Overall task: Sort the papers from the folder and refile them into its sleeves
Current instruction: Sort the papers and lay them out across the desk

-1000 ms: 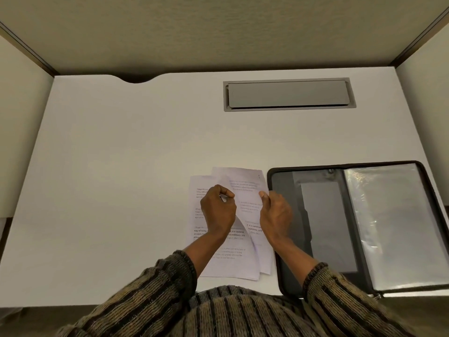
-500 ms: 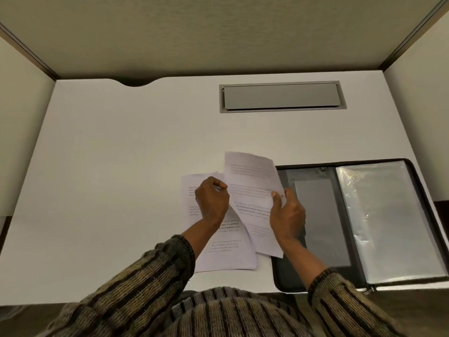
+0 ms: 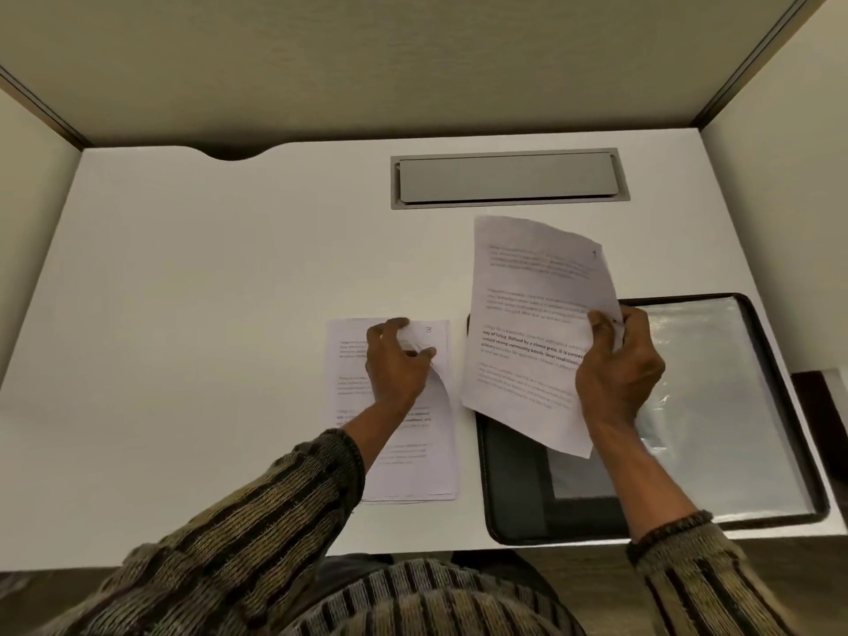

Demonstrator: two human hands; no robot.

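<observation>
Pinching a printed sheet (image 3: 527,323) by its 3 o'clock edge, the right hand (image 3: 617,374) holds it over the black, glossy-sleeved folder (image 3: 518,488). At 9 o'clock, the left hand (image 3: 397,369) grips a curled page corner of the stack (image 3: 422,456) on the white worktop (image 3: 206,291).

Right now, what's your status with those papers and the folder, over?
Fingers of right hand grip one sheet, lifted over the open folder. Fingers of left hand pinch a corner of the stack. Nothing lies on the clear sleeves.
</observation>
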